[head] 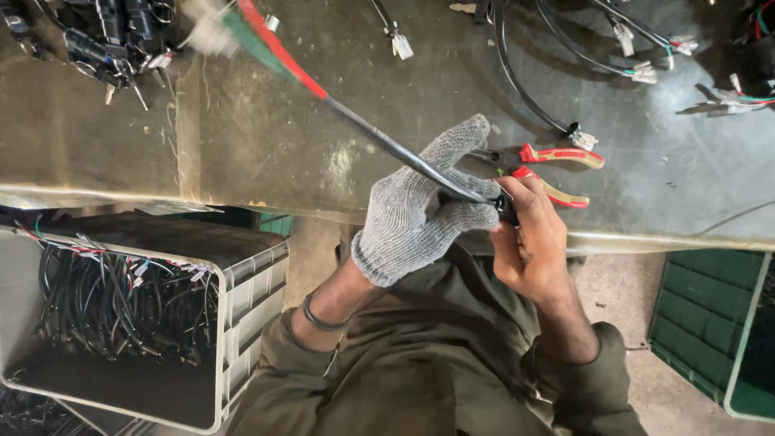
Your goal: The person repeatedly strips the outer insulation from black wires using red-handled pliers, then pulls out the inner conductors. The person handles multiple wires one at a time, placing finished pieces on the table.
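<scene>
Grey crate [242, 282] of black wires sits below the workbench's [266, 137] near edge, green crate [702, 323] at right, while the gloved left hand [420, 210] and bare right hand [529, 242] both clamp a black sheathed cable [387, 145] at that edge, its red and green cores fanning toward the far-left corner, red-handled pliers [557, 169] just beside.

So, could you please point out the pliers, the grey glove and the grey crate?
pliers [565, 155]: head view, upper red handle.
grey glove [412, 214]: head view, back of the left hand.
grey crate [254, 278]: head view, ribbed right wall.

One head-worn view — looking steeply down, close over the workbench edge [242, 202] and lap.
</scene>
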### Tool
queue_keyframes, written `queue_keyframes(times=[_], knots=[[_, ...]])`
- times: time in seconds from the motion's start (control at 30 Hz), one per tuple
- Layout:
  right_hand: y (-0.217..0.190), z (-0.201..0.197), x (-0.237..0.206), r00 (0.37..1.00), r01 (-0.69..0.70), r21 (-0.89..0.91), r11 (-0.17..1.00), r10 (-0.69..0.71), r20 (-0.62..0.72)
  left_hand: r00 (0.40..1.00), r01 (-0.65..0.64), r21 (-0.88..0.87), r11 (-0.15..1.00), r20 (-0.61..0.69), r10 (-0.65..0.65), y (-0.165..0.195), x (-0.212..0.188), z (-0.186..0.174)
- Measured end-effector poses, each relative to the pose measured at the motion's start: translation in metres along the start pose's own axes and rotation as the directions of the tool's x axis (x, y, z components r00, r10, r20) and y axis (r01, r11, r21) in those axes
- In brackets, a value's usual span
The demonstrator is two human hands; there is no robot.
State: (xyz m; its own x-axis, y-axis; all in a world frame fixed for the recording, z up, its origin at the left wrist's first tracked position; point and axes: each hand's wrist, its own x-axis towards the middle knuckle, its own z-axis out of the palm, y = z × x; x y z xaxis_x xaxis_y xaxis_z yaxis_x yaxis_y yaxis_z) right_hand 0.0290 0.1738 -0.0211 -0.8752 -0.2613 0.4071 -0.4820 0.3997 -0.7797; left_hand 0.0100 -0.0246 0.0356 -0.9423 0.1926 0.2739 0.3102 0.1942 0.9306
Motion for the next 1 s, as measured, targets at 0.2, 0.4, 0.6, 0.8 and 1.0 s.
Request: queue_keyframes(times=[0.2,0.4,0.6,0.8,1.0], knots=[[0.013,-0.003,-0.004,0.960,-0.278,0.435,0.856,0.240,0.142,0.994,-0.045,0.193,0.980,-0.086,0.063,0.003,-0.011,0.021],[0.023,0.000,-0.012,0.864,-0.482,0.712,0.511,0.411,0.290,0.981,-0.124,-0.005,0.992,0.150,0.123,-0.024,-0.002,0.008],[0.025,0.012,-0.010,0.889,-0.454,0.513,0.729,0.404,0.213,0.976,-0.069,-0.174,0.982,0.194,0.102,-0.043,-0.014,0.011],[0.049,-0.006,-0.006,0.912,-0.231,0.469,0.853,0.021,0.410,0.955,-0.122,-0.153,0.981,0.251,0.158,-0.026,-0.013,0.000],[0.062,0.001,-0.051,0.858,-0.475,0.782,0.404,0.015,0.514,0.886,-0.154,-0.191,0.970,0.408,0.220,-0.016,-0.005,-0.004]])
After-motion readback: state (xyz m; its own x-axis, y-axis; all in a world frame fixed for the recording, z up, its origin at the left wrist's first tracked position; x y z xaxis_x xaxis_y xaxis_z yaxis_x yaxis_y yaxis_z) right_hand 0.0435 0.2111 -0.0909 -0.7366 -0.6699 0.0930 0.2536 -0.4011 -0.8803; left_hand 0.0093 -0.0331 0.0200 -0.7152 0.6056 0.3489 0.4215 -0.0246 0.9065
